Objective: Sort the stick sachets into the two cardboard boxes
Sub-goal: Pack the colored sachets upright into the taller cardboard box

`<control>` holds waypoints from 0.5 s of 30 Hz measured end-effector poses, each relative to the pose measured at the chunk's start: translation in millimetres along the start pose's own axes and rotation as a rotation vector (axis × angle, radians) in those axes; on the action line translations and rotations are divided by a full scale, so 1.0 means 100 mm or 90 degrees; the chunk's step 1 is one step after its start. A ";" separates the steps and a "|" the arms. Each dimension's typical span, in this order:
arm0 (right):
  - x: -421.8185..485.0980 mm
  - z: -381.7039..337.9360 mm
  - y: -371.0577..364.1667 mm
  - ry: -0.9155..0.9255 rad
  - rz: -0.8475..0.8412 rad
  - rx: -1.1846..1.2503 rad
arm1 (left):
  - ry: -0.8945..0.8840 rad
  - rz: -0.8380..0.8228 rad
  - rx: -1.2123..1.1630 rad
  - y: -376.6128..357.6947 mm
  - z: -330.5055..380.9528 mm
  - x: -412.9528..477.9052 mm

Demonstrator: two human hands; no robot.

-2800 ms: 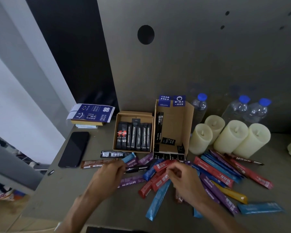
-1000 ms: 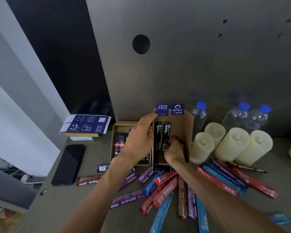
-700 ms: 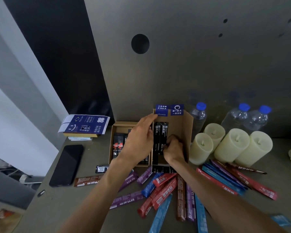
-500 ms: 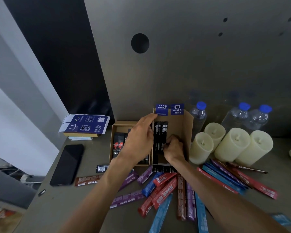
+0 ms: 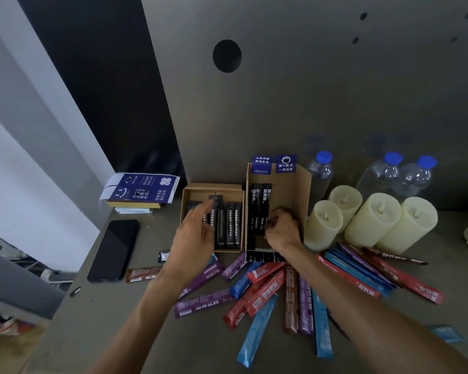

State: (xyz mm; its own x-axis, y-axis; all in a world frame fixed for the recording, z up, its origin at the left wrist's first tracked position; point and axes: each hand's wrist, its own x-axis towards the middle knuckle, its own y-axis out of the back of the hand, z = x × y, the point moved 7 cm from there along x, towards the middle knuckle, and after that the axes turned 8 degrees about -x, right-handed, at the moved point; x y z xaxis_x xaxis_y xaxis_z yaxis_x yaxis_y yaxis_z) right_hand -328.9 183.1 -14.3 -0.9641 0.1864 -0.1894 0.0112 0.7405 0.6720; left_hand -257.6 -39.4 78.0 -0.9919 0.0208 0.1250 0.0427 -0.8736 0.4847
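Loose sachets: red, blue, purple and brown sticks fanned across the near part of the table, with both forearms passing over them.
Left of the pile: a brown sachet, a lone black sachet half hidden by the left wrist, and a dark phone lying flat.
Crowding the right: four pale candles, the nearest just beside the right box's outer wall.
Far back: three blue-capped bottles behind the candles, and blue printed card on a small stack at far left.
Left box: low and open, with a row of black sachets lying side by side.
Right box: taller, with blue labels on its back flap. A pair of black sachets lies along its left wall.
Left hand: over the left box, fingers loosely extended and forefinger pointing. It holds nothing, and contact with the row cannot be told.
Right hand: inside the right box, fingers curled tight, pinching the lower end of the pair.
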 end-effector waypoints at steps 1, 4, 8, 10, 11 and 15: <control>0.01 0.00 -0.01 -0.001 -0.013 0.006 | 0.012 0.000 0.008 0.00 -0.08 -0.06; 0.02 -0.03 -0.03 -0.008 -0.034 -0.002 | 0.049 0.009 0.044 0.01 -0.27 -0.22; 0.04 -0.03 -0.04 -0.010 -0.037 -0.010 | 0.123 -0.018 0.132 -0.06 -0.58 -0.43; 0.06 -0.01 -0.03 -0.014 -0.030 -0.021 | 0.170 -0.048 0.196 -0.11 -0.76 -0.52; 0.06 -0.01 -0.03 -0.014 -0.027 -0.029 | 0.178 -0.074 0.235 -0.15 -0.82 -0.56; 0.01 -0.01 0.00 -0.011 -0.025 -0.022 | 0.151 -0.204 0.344 -0.35 -0.93 -0.71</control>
State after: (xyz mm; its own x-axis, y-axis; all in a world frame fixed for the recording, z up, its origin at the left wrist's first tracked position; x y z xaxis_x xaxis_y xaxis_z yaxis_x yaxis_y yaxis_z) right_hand -330.4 182.4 -13.7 -0.9590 0.1683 -0.2282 -0.0365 0.7250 0.6878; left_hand -200.1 -55.4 -28.8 -0.9622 0.0772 -0.2613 -0.2660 -0.4743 0.8393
